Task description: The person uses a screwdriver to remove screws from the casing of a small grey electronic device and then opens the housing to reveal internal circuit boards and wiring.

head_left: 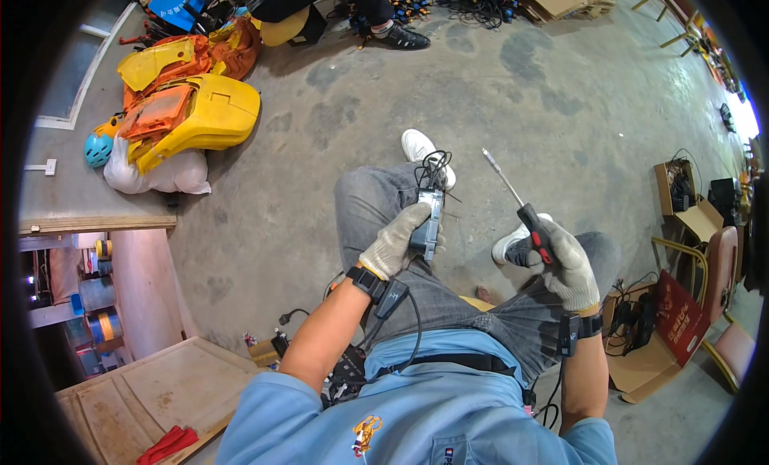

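My left hand (pixel 392 245), in a pale knit work glove, is closed around a dark box-shaped power adapter (pixel 426 234) above my left thigh. A bundle of black cable (pixel 432 170) sits at its far end, over my left white shoe. Farther right, my right hand (pixel 573 266), gloved alike, grips a screwdriver (pixel 532 223) by its black-and-red handle. Its long metal shaft points up and to the left, with the tip in the air over the floor. The screwdriver and the adapter are well apart. My fingers partly hide the adapter's near side.
Yellow and orange plastic shells (pixel 200 116) are piled at the left, above a white sack (pixel 152 175). Another person's shoe (pixel 403 37) rests at the far side near heaped cables. Cardboard boxes (pixel 653 369) with cables and a chair (pixel 721 265) stand right. A wooden panel (pixel 152 393) lies lower left.
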The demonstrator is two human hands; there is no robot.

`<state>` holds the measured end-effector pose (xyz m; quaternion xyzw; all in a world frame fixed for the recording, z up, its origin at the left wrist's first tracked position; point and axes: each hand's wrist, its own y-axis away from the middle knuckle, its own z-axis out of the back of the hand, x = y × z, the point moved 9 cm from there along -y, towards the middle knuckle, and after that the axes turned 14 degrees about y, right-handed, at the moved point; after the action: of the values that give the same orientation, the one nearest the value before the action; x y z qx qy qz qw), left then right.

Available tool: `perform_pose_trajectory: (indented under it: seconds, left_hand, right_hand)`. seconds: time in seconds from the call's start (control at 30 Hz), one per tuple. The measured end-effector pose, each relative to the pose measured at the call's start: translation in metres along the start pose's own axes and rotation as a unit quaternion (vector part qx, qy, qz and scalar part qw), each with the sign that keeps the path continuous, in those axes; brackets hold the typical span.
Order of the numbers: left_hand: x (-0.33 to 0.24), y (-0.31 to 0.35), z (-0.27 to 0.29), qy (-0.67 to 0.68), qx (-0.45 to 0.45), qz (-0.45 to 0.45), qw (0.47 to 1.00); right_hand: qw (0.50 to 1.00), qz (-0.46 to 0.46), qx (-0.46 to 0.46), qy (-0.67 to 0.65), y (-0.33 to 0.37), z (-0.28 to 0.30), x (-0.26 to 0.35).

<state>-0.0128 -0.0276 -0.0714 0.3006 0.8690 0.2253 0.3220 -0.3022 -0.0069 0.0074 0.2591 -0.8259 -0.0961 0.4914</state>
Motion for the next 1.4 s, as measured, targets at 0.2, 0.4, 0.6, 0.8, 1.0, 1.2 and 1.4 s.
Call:
perform_pose_trajectory:
  seconds: [0.2, 0.4, 0.6, 0.8, 1.0, 1.2, 1.4]
  left_hand:
    - [-0.001, -0.002, -0.009, -0.011, -0.004, -0.007, 1.0]
    - [-0.007, -0.02, -0.017, -0.195, -0.06, -0.044, 0.978]
    - [-0.017, -0.037, -0.034, -0.549, -0.078, -0.155, 0.818]
    - [-0.025, -0.015, -0.087, -0.412, -0.122, -0.054, 0.902]
    - [-0.015, -0.033, -0.039, -0.281, -0.09, -0.07, 0.953]
    - [0.002, -0.033, -0.04, -0.096, -0.019, -0.026, 0.995]
    - [0.018, -0.023, -0.057, 0.017, 0.028, 0.016, 0.999]
  right_hand:
    - [0.997, -0.043, -0.022, 0.065, -0.021, -0.029, -0.014]
    - [0.981, -0.093, -0.078, 0.151, -0.035, -0.034, -0.03]
    - [0.979, -0.075, -0.141, 0.131, -0.035, -0.023, -0.044]
    - [0.958, -0.066, -0.131, 0.246, -0.035, 0.008, -0.048]
    - [0.971, -0.043, -0.204, 0.118, -0.027, 0.029, -0.032]
    - [0.969, -0.018, -0.238, 0.058, -0.017, 0.025, -0.017]
    - [0.966, -0.062, -0.121, 0.222, -0.027, -0.011, -0.028]
